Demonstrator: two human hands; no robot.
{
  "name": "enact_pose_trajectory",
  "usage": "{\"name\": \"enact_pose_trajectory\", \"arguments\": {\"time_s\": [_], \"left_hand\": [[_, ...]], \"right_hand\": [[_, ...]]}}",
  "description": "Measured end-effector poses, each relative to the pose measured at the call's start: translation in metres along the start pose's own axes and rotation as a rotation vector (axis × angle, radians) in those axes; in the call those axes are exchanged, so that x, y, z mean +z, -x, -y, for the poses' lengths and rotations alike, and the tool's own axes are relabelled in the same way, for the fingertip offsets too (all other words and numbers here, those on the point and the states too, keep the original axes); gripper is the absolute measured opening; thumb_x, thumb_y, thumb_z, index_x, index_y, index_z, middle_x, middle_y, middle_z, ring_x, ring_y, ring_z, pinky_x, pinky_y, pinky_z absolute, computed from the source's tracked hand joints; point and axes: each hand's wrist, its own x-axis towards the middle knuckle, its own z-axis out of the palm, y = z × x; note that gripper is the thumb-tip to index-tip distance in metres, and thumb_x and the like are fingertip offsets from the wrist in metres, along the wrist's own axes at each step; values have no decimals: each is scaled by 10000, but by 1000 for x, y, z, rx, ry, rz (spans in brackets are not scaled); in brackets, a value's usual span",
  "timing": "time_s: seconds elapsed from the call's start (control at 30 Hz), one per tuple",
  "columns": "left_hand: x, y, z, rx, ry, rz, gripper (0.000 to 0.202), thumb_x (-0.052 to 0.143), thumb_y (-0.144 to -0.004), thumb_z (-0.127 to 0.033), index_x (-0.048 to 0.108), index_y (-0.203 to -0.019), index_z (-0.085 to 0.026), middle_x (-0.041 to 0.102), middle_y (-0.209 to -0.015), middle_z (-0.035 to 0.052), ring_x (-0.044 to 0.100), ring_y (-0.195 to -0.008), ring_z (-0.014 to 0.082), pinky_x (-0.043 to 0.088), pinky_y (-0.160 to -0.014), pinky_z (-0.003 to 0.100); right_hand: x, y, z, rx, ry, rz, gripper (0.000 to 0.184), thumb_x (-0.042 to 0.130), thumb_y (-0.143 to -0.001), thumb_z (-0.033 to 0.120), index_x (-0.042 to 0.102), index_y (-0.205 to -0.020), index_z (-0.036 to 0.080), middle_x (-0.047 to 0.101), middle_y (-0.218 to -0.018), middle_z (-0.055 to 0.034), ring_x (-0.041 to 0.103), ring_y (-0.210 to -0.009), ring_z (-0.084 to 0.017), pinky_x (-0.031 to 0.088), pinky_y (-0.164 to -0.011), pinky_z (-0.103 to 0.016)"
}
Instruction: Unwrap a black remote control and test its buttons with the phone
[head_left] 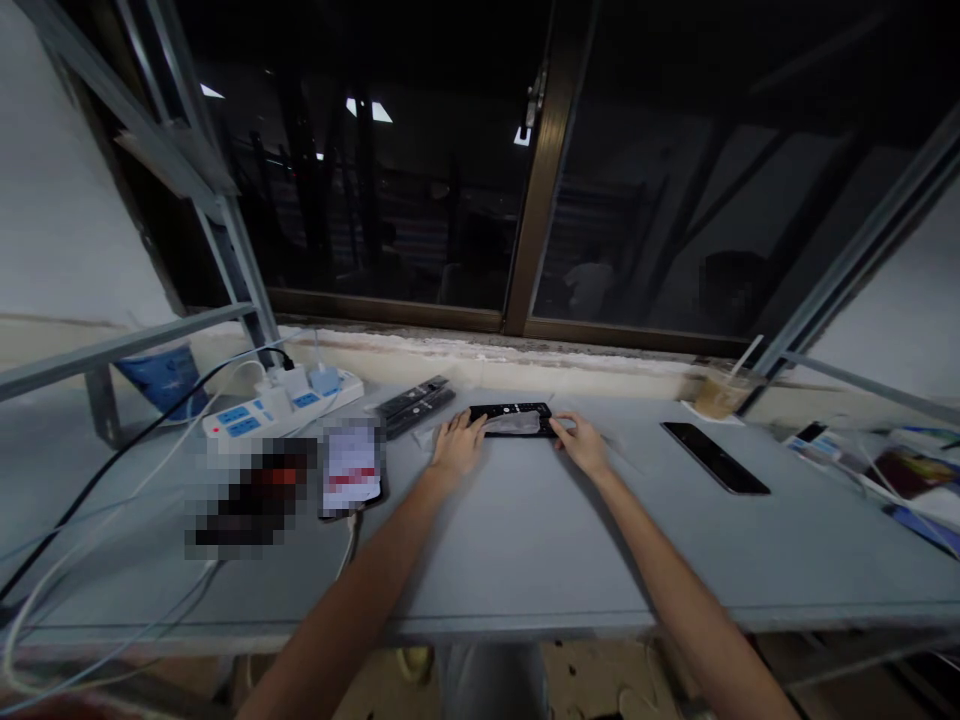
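A black remote control (508, 408) lies crosswise on the table in front of me, with a crumpled clear plastic wrapper (517, 424) over it. More black shows below the wrapper; whether it is a second remote, I cannot tell. My left hand (457, 442) grips the left end of the remote, its fingers bent down over it. At the other end, my right hand (581, 442) pinches the edge between thumb and fingers. To the left of my left hand, black remotes in clear plastic (414, 404) lie side by side.
On the left are a lit phone (351, 468) on a cable and a power strip (247, 415) with chargers. A dark phone (714, 458) and a drink cup with straw (718, 392) stand right on the grey table (525, 550). Metal posts rise at both sides.
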Motion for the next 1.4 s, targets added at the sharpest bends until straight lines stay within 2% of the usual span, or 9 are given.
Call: {"name": "enact_pose_trajectory", "arguments": {"time_s": [0.2, 0.33, 0.57, 0.7, 0.83, 0.97, 1.1, 1.27, 1.4], "left_hand": [[-1, -1, 1, -38, -8, -4, 361, 295, -835, -226, 452, -1160, -222, 456, -1212, 84, 400, -1105, 191, 300, -871, 371], [-3, 0, 0, -56, -1, -18, 359, 291, -834, -218, 466, -1148, -216, 456, -1216, 83, 393, -1108, 204, 300, -864, 375], [-4, 1, 1, -118, -35, -79, 350, 275, -842, -238, 467, -1133, -207, 507, -1132, 80, 465, -1000, 205, 331, -823, 364], [-13, 2, -2, -112, -88, -209, 341, 280, -843, -277, 462, -1125, -218, 497, -1094, 78, 457, -974, 212, 336, -804, 361], [-21, 2, -9, 23, -125, -264, 330, 314, -836, -301, 461, -1122, -227, 499, -1039, 74, 448, -951, 211, 335, -780, 348], [-23, 4, -17, 131, -138, -270, 338, 317, -834, -334, 472, -1114, -224, 510, -999, 70, 453, -926, 211, 332, -771, 349], [-23, 5, -21, 175, -137, -278, 342, 337, -828, -322, 465, -1130, -225, 515, -1010, 59, 452, -932, 199, 336, -785, 328], [-22, 5, -19, 77, -191, -378, 399, 373, -809, -297, 419, -1188, -181, 467, -1132, 94, 390, -1044, 238, 280, -883, 359], [-14, 4, -16, 18, -156, -402, 440, 359, -809, -294, 369, -1225, -147, 375, -1247, 119, 295, -1147, 260, 260, -908, 379]], "right_hand": [[6, -3, -5, -148, 104, 5, 536, 462, -686, 481, 483, -1127, 177, 599, -958, -78, 552, -740, -183, 397, -696, -311], [7, -1, -4, -197, 133, 101, 430, 433, -723, 463, 560, -1055, 220, 626, -929, -53, 549, -704, -175, 412, -656, -302], [8, 5, 2, -219, 128, 131, 448, 477, -697, 487, 572, -1044, 220, 634, -899, -45, 538, -673, -166, 422, -646, -302], [5, 8, 10, -217, 105, 76, 473, 475, -699, 490, 551, -1066, 202, 605, -963, -57, 530, -647, -151, 424, -661, -305], [-6, 11, 28, -219, 67, -54, 486, 339, -780, 475, 433, -1181, 218, 516, -1114, -72, 529, -791, -170, 406, -729, -325], [-7, 18, 45, -527, 97, -127, 525, 511, -690, 453, 450, -1166, 238, 465, -1184, -69, 425, -1048, -223, 338, -853, -366], [0, 19, 47, -731, 182, -67, 294, 521, -717, 308, 583, -997, 243, 598, -985, -36, 518, -915, -184, 371, -800, -335], [-22, 7, 29, -628, 188, -253, 266, 412, -766, 183, 609, -942, 213, 605, -890, -40, 532, -839, -159, 379, -750, -301], [-51, -3, 4, -339, 291, -535, 354, 356, -756, 152, 568, -1037, 192, 539, -1009, -84, 511, -850, -173, 371, -729, -304]]}}
